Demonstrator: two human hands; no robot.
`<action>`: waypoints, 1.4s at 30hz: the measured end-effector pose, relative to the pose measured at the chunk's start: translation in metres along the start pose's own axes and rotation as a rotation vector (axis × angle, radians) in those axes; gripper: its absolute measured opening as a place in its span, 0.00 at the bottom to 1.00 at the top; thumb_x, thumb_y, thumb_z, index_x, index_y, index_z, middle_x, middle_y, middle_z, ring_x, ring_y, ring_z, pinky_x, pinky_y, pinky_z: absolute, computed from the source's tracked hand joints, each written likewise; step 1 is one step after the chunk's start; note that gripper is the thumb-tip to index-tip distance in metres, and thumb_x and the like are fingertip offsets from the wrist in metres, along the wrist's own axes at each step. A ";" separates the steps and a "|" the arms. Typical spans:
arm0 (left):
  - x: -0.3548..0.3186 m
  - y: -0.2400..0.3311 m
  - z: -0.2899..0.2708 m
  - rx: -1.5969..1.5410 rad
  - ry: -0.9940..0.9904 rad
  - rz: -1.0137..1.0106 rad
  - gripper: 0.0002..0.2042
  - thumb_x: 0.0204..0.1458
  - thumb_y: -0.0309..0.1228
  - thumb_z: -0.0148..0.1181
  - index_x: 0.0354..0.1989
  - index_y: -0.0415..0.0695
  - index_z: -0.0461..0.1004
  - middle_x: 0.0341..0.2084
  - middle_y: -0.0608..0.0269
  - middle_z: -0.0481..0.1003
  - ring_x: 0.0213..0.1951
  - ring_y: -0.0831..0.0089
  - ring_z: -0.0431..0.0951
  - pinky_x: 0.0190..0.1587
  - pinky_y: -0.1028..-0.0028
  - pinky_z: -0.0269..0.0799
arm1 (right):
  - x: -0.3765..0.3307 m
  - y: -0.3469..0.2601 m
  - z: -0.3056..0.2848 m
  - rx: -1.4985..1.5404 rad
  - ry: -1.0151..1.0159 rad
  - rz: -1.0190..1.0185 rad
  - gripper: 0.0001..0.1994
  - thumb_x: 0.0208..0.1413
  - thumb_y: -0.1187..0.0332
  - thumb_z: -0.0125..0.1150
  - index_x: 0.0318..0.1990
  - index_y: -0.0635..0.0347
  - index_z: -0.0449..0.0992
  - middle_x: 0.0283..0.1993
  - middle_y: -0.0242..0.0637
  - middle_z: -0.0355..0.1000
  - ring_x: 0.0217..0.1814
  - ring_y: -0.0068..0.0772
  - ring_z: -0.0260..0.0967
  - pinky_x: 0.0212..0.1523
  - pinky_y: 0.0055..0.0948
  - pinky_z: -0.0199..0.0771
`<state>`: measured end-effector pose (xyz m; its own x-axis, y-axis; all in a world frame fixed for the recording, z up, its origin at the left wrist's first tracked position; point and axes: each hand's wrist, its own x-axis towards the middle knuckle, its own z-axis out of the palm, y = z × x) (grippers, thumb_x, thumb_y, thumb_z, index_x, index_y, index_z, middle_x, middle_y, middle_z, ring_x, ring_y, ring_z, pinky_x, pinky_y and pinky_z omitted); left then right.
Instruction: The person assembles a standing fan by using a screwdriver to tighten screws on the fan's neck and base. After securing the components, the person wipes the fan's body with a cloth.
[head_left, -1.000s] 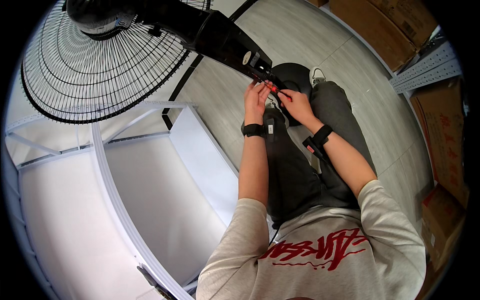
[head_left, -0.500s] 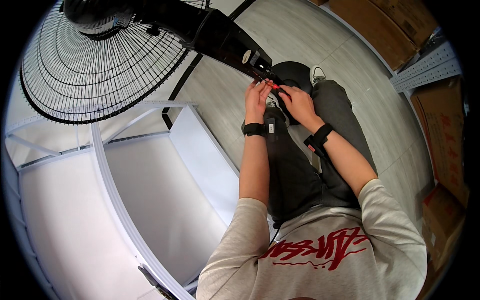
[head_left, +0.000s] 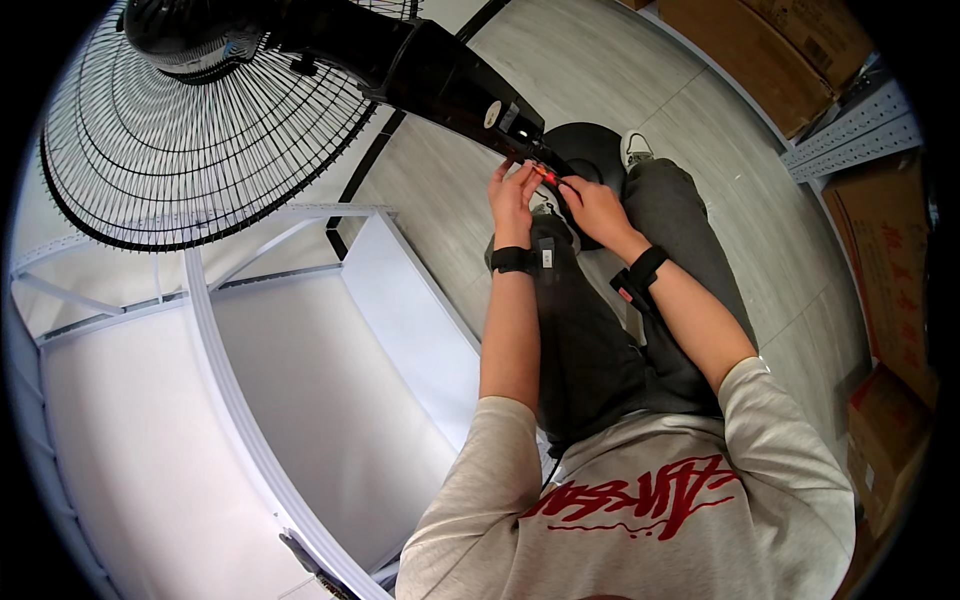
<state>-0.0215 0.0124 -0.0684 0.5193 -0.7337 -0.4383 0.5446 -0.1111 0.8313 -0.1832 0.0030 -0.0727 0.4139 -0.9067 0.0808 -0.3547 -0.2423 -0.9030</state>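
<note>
A black standing fan [head_left: 450, 85] reaches from the upper left to its round dark base [head_left: 590, 150] near my feet. Beside the lower end of its column, my left hand [head_left: 512, 200] has its fingers bent and close together at the column's edge. A small, slim red-and-orange piece [head_left: 546, 174] lies between my hands; its exact kind is too small to make out. My right hand [head_left: 597, 210] pinches the near end of that piece with thumb and forefinger. Whether the left fingertips grip the piece or the column is hidden.
The fan's wire grille [head_left: 200, 150] spreads over the upper left. White metal shelving [head_left: 330, 370] stands close on my left. Cardboard boxes [head_left: 880, 260] sit on a rack [head_left: 850, 135] along the right. My legs and shoes [head_left: 635, 148] rest on the grey floor [head_left: 590, 65].
The left fingers have shifted slightly around the red-and-orange piece. My right hand keeps its pinch, nearly unmoved. The fan stays where it was.
</note>
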 end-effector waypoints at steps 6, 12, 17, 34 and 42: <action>0.000 0.000 -0.001 0.015 0.018 0.020 0.24 0.50 0.19 0.60 0.55 0.28 0.58 0.37 0.50 0.74 0.36 0.65 0.79 0.39 0.74 0.81 | 0.001 -0.001 0.000 0.050 -0.002 0.047 0.14 0.59 0.61 0.52 0.40 0.62 0.76 0.31 0.54 0.74 0.35 0.57 0.72 0.36 0.48 0.72; 0.004 -0.001 -0.004 0.005 -0.016 -0.011 0.24 0.50 0.19 0.60 0.55 0.28 0.58 0.38 0.49 0.73 0.38 0.64 0.79 0.42 0.73 0.81 | 0.003 0.004 0.001 -0.003 -0.009 0.102 0.15 0.59 0.60 0.53 0.38 0.63 0.77 0.28 0.55 0.73 0.33 0.57 0.72 0.35 0.48 0.71; 0.003 0.000 -0.004 0.005 -0.014 -0.030 0.25 0.50 0.20 0.61 0.55 0.28 0.58 0.40 0.50 0.73 0.39 0.64 0.78 0.44 0.72 0.80 | 0.002 -0.002 -0.002 0.021 0.001 0.106 0.14 0.58 0.60 0.53 0.37 0.63 0.77 0.28 0.55 0.73 0.33 0.57 0.72 0.35 0.48 0.71; 0.003 -0.001 -0.004 0.020 0.011 -0.001 0.23 0.50 0.22 0.62 0.53 0.29 0.61 0.38 0.52 0.74 0.36 0.67 0.79 0.39 0.76 0.81 | 0.001 -0.002 -0.001 -0.004 -0.069 0.118 0.15 0.55 0.61 0.56 0.39 0.65 0.76 0.28 0.55 0.73 0.33 0.58 0.72 0.36 0.47 0.72; 0.002 -0.002 -0.002 0.011 0.015 -0.009 0.22 0.50 0.21 0.61 0.52 0.29 0.61 0.37 0.52 0.74 0.36 0.66 0.79 0.40 0.74 0.81 | 0.001 0.004 0.001 -0.004 -0.054 0.094 0.15 0.55 0.62 0.57 0.41 0.66 0.75 0.33 0.57 0.73 0.38 0.58 0.72 0.40 0.47 0.71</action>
<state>-0.0204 0.0122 -0.0710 0.5242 -0.7224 -0.4510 0.5425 -0.1250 0.8307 -0.1834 0.0015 -0.0770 0.4234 -0.9055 -0.0276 -0.3978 -0.1584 -0.9037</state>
